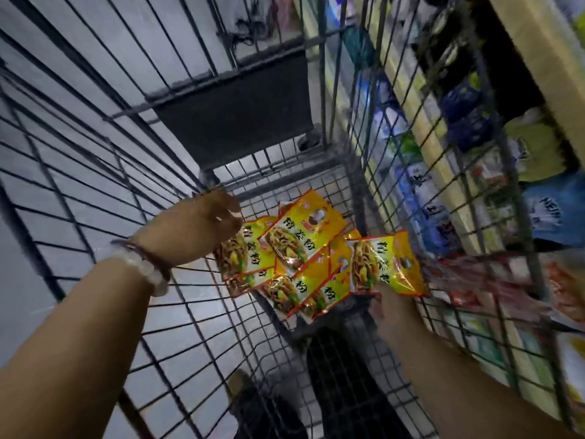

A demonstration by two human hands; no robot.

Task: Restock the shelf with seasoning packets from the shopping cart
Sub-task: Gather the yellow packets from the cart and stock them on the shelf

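Head view, looking down into a wire shopping cart. A small heap of yellow seasoning packets lies on the cart's mesh floor, toward its far end, the packets overlapping one another at different angles.

The left hand reaches in from the left, with a pale bead bracelet and a dark cord on the wrist. Its fingers curl down at the left edge of the heap, touching the leftmost packet; whether they have actually closed on it cannot be told, as the fingertips are blurred.

The right hand comes in from the lower right, mostly hidden beneath one packet that sits apart from the heap on its right side, tilted up toward the camera. The grip looks closed on that packet's lower edge from underneath.

Beyond the cart's right wall stands a shelf with blurred blue, green and yellow packages. A dark panel leans at the cart's far end.
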